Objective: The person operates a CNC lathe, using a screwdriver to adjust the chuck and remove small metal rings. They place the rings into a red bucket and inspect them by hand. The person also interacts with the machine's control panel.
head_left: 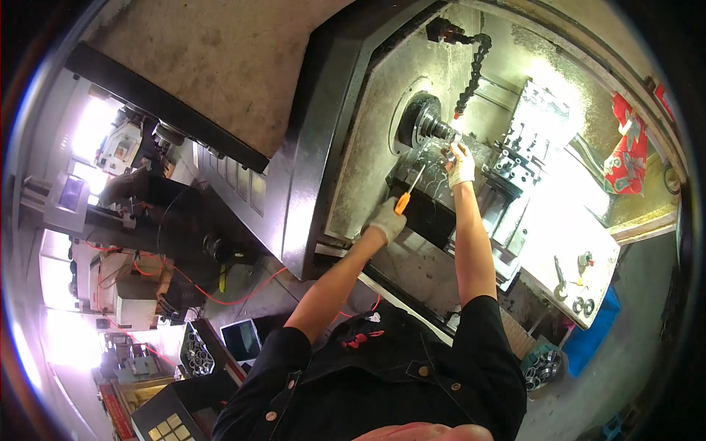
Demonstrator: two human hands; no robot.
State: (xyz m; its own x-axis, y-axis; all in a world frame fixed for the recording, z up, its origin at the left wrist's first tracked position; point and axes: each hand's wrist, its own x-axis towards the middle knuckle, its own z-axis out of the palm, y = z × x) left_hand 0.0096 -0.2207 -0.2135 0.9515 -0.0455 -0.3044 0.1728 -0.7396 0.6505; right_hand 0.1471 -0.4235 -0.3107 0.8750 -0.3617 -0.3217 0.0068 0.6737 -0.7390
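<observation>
My left hand (387,220), in a pale work glove, is closed around the orange handle of a screwdriver (402,203). Its metal shaft points up and to the right, toward the lathe spindle. My right hand (461,165), gloved as well, is raised just below the free end of the stepped lathe chuck (421,122). Its fingers are closed together by a small metallic piece that I cannot make out. The screwdriver's tip stays apart from the chuck and from my right hand.
A black jointed coolant hose (474,81) hangs above the chuck. The tool block (518,158) stands to the right. Tools and rings lie on a white board (581,268). A red patterned cloth (626,158) hangs at the far right. A bin of metal rings (543,367) sits below.
</observation>
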